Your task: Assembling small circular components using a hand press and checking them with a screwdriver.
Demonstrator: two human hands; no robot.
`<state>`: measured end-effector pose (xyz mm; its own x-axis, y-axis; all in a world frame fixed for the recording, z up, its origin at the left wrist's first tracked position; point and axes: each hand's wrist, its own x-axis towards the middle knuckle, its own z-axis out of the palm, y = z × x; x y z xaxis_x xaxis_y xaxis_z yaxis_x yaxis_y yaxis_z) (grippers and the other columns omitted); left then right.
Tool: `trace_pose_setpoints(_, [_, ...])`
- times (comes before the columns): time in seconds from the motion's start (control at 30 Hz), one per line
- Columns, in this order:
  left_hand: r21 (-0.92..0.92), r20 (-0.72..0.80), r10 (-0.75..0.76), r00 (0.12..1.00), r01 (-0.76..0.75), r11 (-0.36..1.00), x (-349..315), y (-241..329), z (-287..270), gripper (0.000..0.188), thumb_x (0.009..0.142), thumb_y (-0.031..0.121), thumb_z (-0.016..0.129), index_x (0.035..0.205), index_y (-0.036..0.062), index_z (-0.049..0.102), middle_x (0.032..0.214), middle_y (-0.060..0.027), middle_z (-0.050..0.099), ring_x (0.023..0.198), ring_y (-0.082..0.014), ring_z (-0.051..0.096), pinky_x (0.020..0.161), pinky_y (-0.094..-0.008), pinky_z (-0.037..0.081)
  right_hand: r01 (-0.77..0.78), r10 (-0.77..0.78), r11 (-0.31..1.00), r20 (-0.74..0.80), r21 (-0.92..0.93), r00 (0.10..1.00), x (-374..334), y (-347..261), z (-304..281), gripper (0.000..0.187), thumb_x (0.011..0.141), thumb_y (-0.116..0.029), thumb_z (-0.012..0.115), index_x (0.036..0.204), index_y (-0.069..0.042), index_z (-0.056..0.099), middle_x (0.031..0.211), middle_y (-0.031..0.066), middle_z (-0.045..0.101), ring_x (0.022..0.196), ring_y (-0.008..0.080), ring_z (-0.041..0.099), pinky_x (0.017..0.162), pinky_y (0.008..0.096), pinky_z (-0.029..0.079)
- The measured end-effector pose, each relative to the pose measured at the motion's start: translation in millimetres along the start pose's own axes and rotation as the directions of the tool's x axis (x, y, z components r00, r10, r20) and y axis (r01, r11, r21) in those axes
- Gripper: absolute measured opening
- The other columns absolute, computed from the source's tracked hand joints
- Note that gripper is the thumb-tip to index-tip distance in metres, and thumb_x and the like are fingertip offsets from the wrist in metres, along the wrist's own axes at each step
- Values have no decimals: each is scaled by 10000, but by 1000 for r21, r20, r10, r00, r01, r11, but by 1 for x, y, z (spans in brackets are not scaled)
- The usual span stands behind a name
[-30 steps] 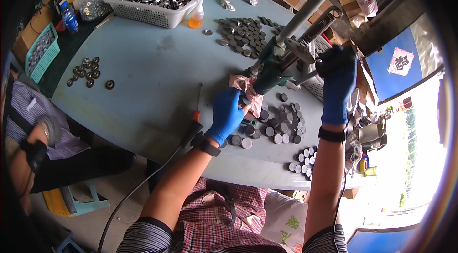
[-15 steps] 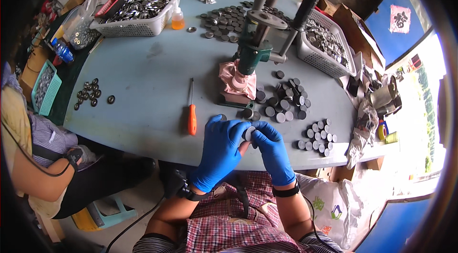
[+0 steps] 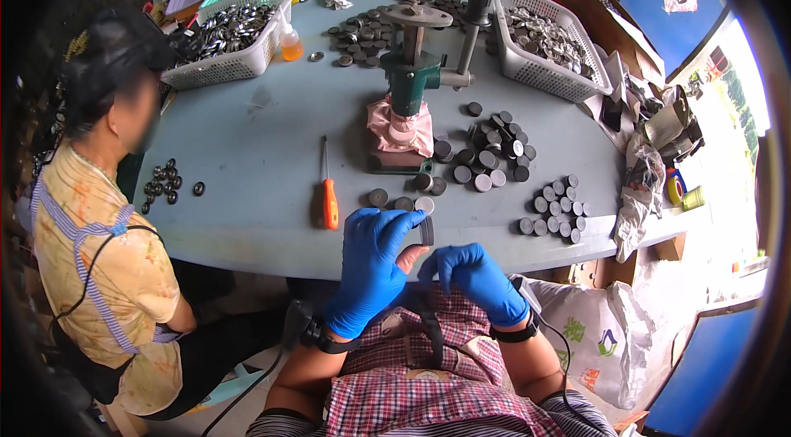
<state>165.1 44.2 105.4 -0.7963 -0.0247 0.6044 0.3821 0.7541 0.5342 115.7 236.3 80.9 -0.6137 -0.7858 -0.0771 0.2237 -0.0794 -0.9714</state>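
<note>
My left hand (image 3: 368,266), in a blue glove with a bare thumb tip, pinches a dark round cap (image 3: 426,231) on edge above the table's near edge. My right hand (image 3: 480,282), also blue-gloved, hangs just right of it, apart from the cap. Its fingers are loosely bent and spread, with nothing visible in them. Beyond the hands, several caps (image 3: 424,205) lie in front of a green hand press (image 3: 409,87), whose lower part is wrapped in pink cloth (image 3: 400,129). An orange-handled screwdriver (image 3: 329,202) lies left of the press.
Grey-black caps form a heap (image 3: 488,158) and a flat group (image 3: 556,210) at right. Small metal rings (image 3: 163,180) lie at left. Baskets of metal parts (image 3: 268,50) (image 3: 548,79) stand behind. A person (image 3: 107,247) sits at left. A white sack (image 3: 593,338) stands at right.
My hands have parted: the right has let go of the cap and moved right and down, while the left keeps it, now turned on edge. The person at left has leaned into view.
</note>
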Motion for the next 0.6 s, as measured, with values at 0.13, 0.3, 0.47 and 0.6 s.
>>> trace_pose_setpoints(0.13, [-28,35,-80,996,81,996,-5,-1,-3,485,714,126,800,1165,67,631,960,-61,593,840,-250,535,828,-396,426,-9,-4,997,-159,-80,987,-8,16,7,321,738,189,406,819,22,668,874,72,685,890,160,641,839,297,507])
trace_pose_setpoints(0.3, [-107,73,-165,984,172,979,-11,-4,-3,474,738,108,799,1178,51,631,941,-50,593,807,-209,522,819,-365,431,-8,-20,996,-310,-89,951,-3,9,13,376,833,147,403,1064,8,665,994,65,688,983,144,631,912,288,483])
trace_pose_setpoints(0.47, [-468,249,-499,830,555,688,-22,-8,2,374,873,200,736,1180,20,619,980,-5,607,863,-137,526,865,-328,433,-9,-4,1000,-420,-29,908,8,5,29,316,903,67,470,1184,19,608,1067,86,667,1034,142,613,934,292,468])
trace_pose_setpoints(0.6, [-692,563,-580,588,719,57,-31,-20,2,486,950,426,615,1208,14,601,1091,-52,611,1026,-183,562,992,-343,429,-33,-36,990,-470,-137,882,15,14,31,278,937,28,495,1197,37,592,1085,95,664,1052,148,608,947,297,459])
